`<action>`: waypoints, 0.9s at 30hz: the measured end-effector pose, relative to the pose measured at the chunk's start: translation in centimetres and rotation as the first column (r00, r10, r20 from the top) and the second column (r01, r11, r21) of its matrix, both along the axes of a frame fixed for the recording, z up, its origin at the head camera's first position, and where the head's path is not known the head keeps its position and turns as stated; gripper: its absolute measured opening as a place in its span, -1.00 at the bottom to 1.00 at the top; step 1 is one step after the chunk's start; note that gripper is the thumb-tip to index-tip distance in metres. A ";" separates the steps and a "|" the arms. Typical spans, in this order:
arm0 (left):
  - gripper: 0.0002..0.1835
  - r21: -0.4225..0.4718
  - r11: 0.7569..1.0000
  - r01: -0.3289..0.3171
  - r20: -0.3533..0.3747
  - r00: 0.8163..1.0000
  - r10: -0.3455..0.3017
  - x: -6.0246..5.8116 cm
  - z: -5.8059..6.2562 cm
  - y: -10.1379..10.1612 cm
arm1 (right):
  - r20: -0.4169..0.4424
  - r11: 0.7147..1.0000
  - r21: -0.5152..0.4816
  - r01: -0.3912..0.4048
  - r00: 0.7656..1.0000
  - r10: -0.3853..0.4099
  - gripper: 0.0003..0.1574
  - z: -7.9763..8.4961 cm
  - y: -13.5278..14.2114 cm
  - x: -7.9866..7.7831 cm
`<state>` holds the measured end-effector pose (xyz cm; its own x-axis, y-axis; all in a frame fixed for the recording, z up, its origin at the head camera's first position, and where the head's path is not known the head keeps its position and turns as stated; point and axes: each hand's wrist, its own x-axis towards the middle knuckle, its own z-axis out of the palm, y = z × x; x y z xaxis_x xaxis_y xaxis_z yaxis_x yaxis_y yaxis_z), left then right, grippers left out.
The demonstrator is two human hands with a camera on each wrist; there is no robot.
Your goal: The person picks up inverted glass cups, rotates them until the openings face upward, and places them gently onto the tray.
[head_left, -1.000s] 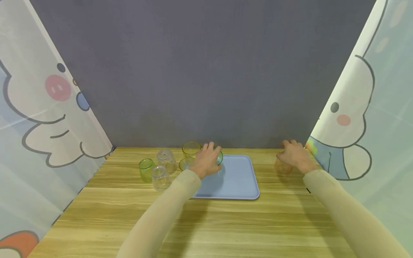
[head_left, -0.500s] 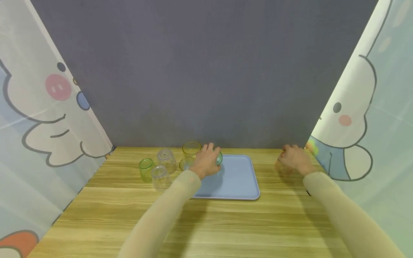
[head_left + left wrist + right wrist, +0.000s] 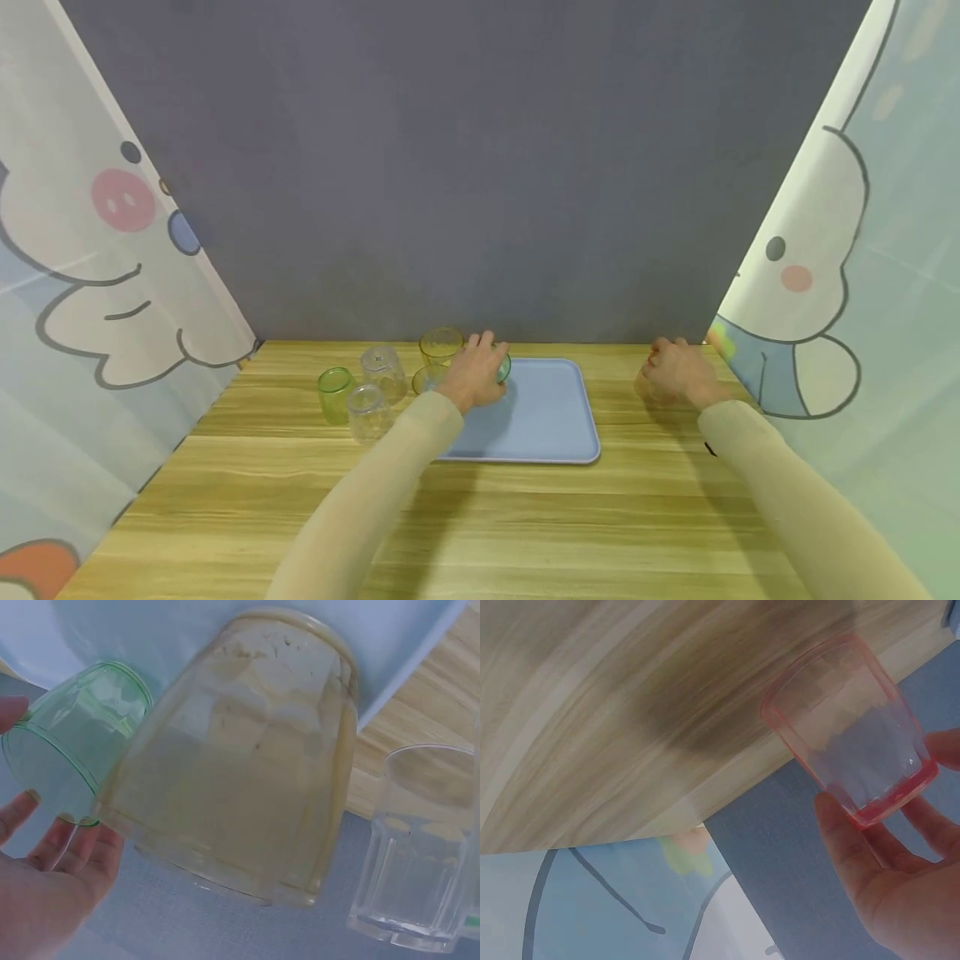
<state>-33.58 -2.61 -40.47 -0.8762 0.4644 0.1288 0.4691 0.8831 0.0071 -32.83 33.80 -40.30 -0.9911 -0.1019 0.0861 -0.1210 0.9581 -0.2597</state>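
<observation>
My left hand [image 3: 472,375] reaches over the blue tray [image 3: 551,417] and grips a light green glass [image 3: 82,724] by its rim. Thumb and fingers lie on opposite sides of that rim in the left wrist view. Beside it stands an amber glass [image 3: 232,757], large in the foreground, its base on the tray. Far to the right, my right hand [image 3: 678,371] holds a pink glass [image 3: 855,727] around its thick base. This glass is upside down, its rim facing the wooden table. From the head view, the left hand hides most of the light green glass.
Left of the tray stand a bright green glass [image 3: 335,396] and two clear glasses, one nearer [image 3: 369,414] and one farther back [image 3: 384,372]. A yellow-rimmed glass [image 3: 441,344] is at the tray's back left. A grey panel [image 3: 480,183] rises behind the table [image 3: 525,533].
The right hand's fingers have come down around the pink glass, and the hand sits lower over it. The left hand stays at the light green glass. The head view has shifted slightly.
</observation>
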 end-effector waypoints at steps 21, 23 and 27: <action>-0.29 0.003 0.999 -0.046 0.051 0.998 0.046 -1.2 0.1 0.3 | 0.032 1.000 -0.005 0.015 0.999 -0.015 -0.36 0.0 -0.1 -0.3; -0.31 -0.010 0.999 -0.040 0.042 0.998 0.040 -1.2 0.1 0.4 | 0.035 1.000 -0.003 0.019 0.999 -0.019 -0.35 0.1 -0.2 -0.2; -0.33 -0.026 0.999 -0.034 0.051 0.998 0.035 -1.3 0.2 0.7 | 0.053 1.000 -0.006 0.026 0.998 -0.026 -0.34 0.3 -0.1 -0.1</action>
